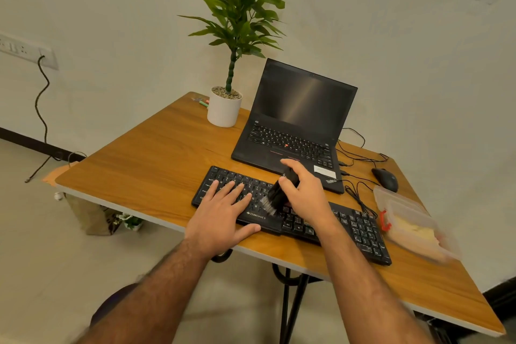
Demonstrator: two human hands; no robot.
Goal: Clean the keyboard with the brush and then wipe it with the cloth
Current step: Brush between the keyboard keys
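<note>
A black keyboard lies along the near edge of the wooden table. My left hand rests flat on the keyboard's left part, fingers spread over the keys. My right hand grips a black brush by its handle. The brush tilts down to the left, its bristles on the keys near the keyboard's middle. A pale cloth shows inside a clear plastic box at the keyboard's right end.
An open black laptop stands just behind the keyboard. A white potted plant sits at the table's back left. A black mouse and loose cables lie at the right.
</note>
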